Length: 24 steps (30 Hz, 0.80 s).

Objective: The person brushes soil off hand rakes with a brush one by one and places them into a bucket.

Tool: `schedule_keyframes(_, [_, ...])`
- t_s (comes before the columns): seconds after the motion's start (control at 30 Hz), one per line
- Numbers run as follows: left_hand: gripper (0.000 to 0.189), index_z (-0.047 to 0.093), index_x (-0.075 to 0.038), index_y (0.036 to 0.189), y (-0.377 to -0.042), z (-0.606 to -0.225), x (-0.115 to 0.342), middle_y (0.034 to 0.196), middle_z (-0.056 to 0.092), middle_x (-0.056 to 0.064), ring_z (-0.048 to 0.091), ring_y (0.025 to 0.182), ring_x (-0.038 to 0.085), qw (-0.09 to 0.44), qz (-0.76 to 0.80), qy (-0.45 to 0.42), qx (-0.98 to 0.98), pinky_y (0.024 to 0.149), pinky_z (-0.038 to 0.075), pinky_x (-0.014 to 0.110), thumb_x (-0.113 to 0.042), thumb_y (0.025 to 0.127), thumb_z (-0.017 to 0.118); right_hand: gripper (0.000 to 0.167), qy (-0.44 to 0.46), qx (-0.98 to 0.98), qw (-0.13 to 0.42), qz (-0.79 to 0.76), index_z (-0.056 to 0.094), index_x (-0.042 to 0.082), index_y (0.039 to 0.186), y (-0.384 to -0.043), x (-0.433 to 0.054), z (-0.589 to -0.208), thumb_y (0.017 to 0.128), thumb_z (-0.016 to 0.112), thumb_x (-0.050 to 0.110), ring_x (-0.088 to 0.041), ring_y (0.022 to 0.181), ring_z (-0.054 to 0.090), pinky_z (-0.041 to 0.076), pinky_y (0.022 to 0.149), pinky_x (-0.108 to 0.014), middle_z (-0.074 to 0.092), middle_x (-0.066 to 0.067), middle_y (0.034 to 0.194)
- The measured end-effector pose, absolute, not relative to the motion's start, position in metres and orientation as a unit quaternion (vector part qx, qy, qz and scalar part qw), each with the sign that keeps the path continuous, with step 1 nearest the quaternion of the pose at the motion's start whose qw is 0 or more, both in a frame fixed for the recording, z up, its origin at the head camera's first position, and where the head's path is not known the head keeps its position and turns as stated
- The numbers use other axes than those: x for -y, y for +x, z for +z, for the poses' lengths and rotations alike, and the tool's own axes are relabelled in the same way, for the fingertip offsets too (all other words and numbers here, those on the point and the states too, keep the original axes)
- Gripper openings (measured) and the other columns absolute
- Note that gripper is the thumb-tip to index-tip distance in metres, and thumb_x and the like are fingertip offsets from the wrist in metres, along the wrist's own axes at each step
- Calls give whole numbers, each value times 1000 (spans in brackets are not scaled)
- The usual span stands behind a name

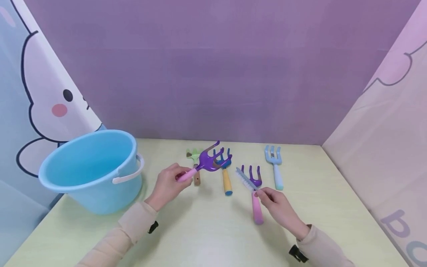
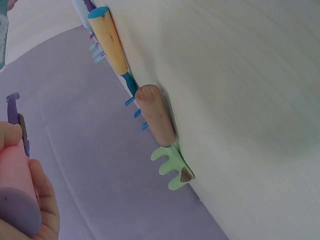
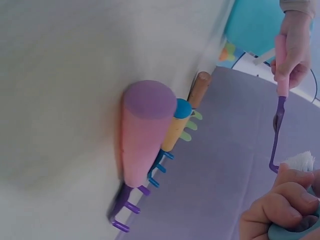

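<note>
My left hand (image 1: pixel 170 185) grips the pink handle of a purple three-pronged hand rake (image 1: pixel 208 162), raised above the table with its prongs pointing right. In my right hand (image 1: pixel 281 209) I pinch a grey-blue brush (image 1: pixel 247 179) with white bristles; its end hides in the fingers. Beneath the brush, a second purple hand rake (image 1: pixel 257 209) with a pink handle lies on the table. Behind the raised rake lie a blue hand rake (image 1: pixel 227 181) with a yellow handle and a green hand rake (image 1: pixel 197 180) with a brown handle, both partly covered.
At the left stands a light-blue bucket (image 1: pixel 103 198) with a white handle (image 1: pixel 130 177). A light-blue garden fork (image 1: pixel 278 176) lies at the back right of the pale table (image 1: pixel 207 237). A purple backdrop (image 1: pixel 217 81) and printed side panels surround the table.
</note>
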<state>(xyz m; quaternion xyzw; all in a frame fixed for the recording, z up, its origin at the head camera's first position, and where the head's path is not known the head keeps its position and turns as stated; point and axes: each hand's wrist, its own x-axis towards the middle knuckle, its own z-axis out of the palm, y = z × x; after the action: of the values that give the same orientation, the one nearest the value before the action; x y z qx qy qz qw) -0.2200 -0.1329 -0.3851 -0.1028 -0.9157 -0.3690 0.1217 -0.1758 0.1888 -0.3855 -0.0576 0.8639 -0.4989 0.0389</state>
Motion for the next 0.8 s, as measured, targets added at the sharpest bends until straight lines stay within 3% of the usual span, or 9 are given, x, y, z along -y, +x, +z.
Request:
schedule_keyframes(0.23, [24, 70, -11, 101, -215, -391, 131, 75, 53, -4, 49, 66, 10, 152, -359, -126, 912, 56, 46, 19, -18, 78, 71, 22, -95, -880, -10, -465, 64, 4, 100, -176, -183, -381, 94, 50, 20, -6, 55, 36, 33, 50, -21, 43, 0, 64])
schedule_keyframes(0.8, [24, 71, -11, 97, -207, -397, 122, 73, 52, -8, 46, 63, 7, 190, -355, -155, 902, 55, 45, 17, -16, 74, 75, 16, -205, -906, -257, -265, 65, 2, 89, -181, -156, -373, 85, 64, 17, 1, 45, 29, 26, 39, -16, 41, 10, 56])
